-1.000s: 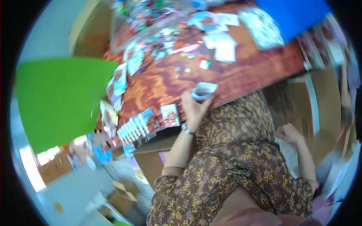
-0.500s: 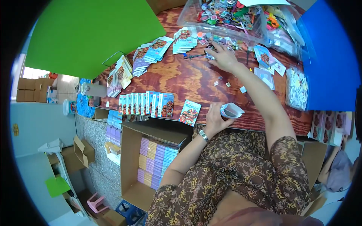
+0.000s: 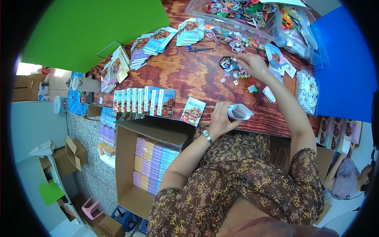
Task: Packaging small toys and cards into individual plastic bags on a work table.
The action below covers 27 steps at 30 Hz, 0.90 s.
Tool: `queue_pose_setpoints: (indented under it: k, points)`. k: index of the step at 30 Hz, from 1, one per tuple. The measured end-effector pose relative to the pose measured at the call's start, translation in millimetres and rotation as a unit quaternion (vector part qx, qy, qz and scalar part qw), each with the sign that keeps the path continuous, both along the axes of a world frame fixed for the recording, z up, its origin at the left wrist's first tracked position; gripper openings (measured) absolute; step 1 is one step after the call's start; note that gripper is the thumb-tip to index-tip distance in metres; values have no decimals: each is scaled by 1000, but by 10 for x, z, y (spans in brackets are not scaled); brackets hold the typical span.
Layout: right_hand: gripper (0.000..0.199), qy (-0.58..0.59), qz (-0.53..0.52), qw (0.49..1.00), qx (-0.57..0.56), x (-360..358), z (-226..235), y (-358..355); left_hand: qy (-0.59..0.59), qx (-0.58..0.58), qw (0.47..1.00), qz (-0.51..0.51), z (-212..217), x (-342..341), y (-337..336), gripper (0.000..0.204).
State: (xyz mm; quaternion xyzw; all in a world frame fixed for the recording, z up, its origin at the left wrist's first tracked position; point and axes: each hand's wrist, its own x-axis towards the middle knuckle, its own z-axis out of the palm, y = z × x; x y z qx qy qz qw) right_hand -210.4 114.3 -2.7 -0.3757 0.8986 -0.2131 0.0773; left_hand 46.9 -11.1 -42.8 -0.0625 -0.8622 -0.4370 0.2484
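My left hand (image 3: 222, 120) grips a small open carton (image 3: 241, 112) at the table's near edge, its open end tilted to the right. Over the middle of the table, my right hand (image 3: 252, 65) has its fingers bent together beside a black loop (image 3: 226, 62). What they hold, if anything, is too small to make out. Below the fingers lies a small pile of trinkets (image 3: 236, 73), with pink, white and clear pieces. To the left of my left hand, a blue carton with cartoon figures (image 3: 193, 111) lies flat.
A row of filled-looking cartons (image 3: 144, 101) stands at the front left. Flat card stacks (image 3: 158, 41) fan out behind it. Clear bins of colourful trinkets (image 3: 237, 25) stand at the back. A bag of small white pieces (image 3: 306, 93) lies right. Below, a cardboard box (image 3: 128, 158) holds packed cartons.
My right hand has come nearer and to the right, its fingers drawn together. A pile of trinkets with a black loop now lies nearer, beside it. The left hand keeps its carton.
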Motion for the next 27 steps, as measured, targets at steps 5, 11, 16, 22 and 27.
queue_pose_setpoints:
  k: [5, 11, 16, 22, 27]
  points:
    - [31, 15, -55, 994, 95, -47, 21, -481, 3, -1, 1000, 8, -24, -6, 44, 75]
    - [24, -3, -16, 997, -79, -3, 300, -551, 11, 15, 1000, 12, -42, 23, 38, 74]
    - [16, -21, -7, 974, -226, -57, 507, -357, 11, 11, 1000, 9, -30, 15, 15, 73]
    - [20, -165, 6, 973, -159, -285, 243, -191, 11, 14, 1000, 10, -19, 9, 21, 72]
    - [26, -187, 72, 979, -49, -205, 223, -261, 18, 14, 1000, 12, -6, 14, 19, 72]
